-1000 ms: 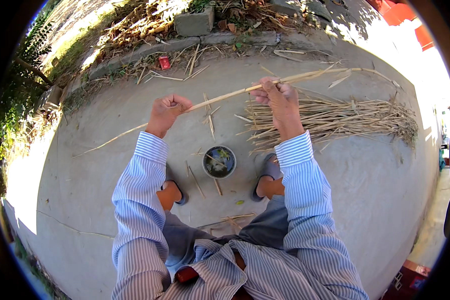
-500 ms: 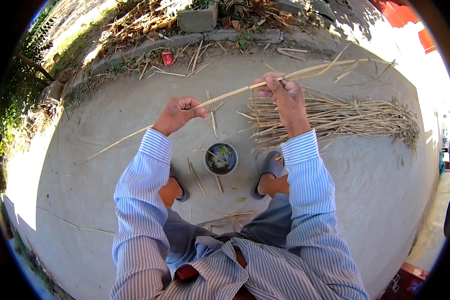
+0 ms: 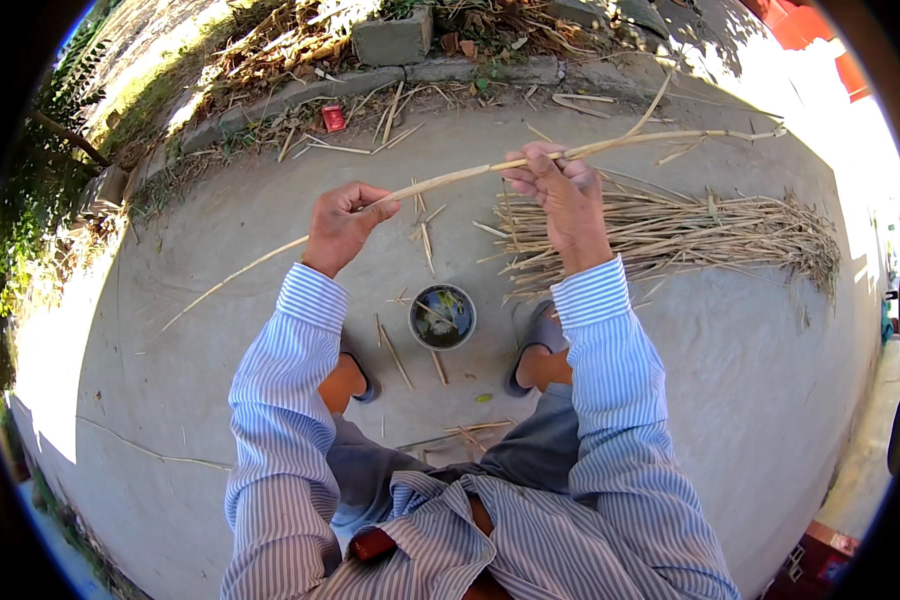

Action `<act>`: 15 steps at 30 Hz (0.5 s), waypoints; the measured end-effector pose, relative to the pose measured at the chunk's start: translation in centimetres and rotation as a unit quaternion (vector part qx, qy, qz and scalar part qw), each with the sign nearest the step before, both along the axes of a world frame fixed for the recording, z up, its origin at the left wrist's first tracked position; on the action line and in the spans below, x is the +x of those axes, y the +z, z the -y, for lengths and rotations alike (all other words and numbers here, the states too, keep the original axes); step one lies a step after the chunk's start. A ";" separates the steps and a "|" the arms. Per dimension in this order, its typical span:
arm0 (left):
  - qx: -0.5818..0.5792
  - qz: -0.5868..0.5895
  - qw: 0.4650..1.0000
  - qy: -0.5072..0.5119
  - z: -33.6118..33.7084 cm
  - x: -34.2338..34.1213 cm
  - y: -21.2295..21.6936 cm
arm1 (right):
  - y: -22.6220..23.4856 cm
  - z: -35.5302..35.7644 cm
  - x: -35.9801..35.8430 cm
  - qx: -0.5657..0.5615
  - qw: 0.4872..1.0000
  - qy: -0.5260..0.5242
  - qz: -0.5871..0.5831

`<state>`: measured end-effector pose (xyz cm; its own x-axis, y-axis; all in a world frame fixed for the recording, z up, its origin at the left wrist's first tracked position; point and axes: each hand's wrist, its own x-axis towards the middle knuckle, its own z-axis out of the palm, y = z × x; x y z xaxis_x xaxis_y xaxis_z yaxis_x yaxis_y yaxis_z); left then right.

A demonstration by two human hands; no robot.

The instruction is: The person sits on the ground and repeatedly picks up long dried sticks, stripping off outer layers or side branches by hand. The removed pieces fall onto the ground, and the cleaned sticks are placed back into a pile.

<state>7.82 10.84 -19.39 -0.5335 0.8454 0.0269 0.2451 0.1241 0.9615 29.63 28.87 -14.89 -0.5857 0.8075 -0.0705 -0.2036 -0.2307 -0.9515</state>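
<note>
A long, pale dry stalk (image 3: 450, 178) stretches across in front of me, bowed and thinner toward its lower left tip. My left hand (image 3: 345, 225) is closed on it, thumb and fingers pinching from both sides. Farther right, my right hand (image 3: 560, 195) grips the same stalk between thumb and fingers. Beyond that hand the stalk splits into thin dry side branches. Behind and right of my right wrist lies a bundle of dry stalks (image 3: 690, 235) on the ground. Below the stalk, between my feet, stands a round bowl (image 3: 442, 346) of dark water with bits of plant in it.
Short stalk pieces (image 3: 395, 358) lie around the bowl on the concrete floor (image 3: 220, 390). A low kerb (image 3: 300, 98) with dry leaves behind it runs along the far side. Near it are a concrete block (image 3: 394, 40) and a small red packet (image 3: 333, 118).
The stalk's middle now bows upward more, and its left tip has shifted slightly right. My left hand has turned and moved a little left; my right hand stays nearly in place.
</note>
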 end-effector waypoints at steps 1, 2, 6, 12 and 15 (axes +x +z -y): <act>0.003 -0.060 0.998 0.008 0.0 -0.2 -0.4 | 0.0 0.2 -0.1 -0.008 1.000 -0.007 0.003; 0.006 -0.120 0.993 0.015 0.1 -0.6 -0.9 | 0.1 0.3 -0.3 -0.016 1.000 -0.013 0.006; 0.072 -0.320 0.944 0.026 0.1 -1.4 -0.1 | -0.7 0.4 -0.6 -0.050 0.998 -0.032 0.008; 0.067 -0.033 0.970 0.232 2.4 -8.3 -0.4 | -0.9 -0.4 0.1 -0.002 0.994 -0.069 0.079; -0.170 -0.420 0.869 0.201 3.1 -7.6 0.2 | -0.1 -0.1 0.2 -0.012 0.995 -0.057 0.085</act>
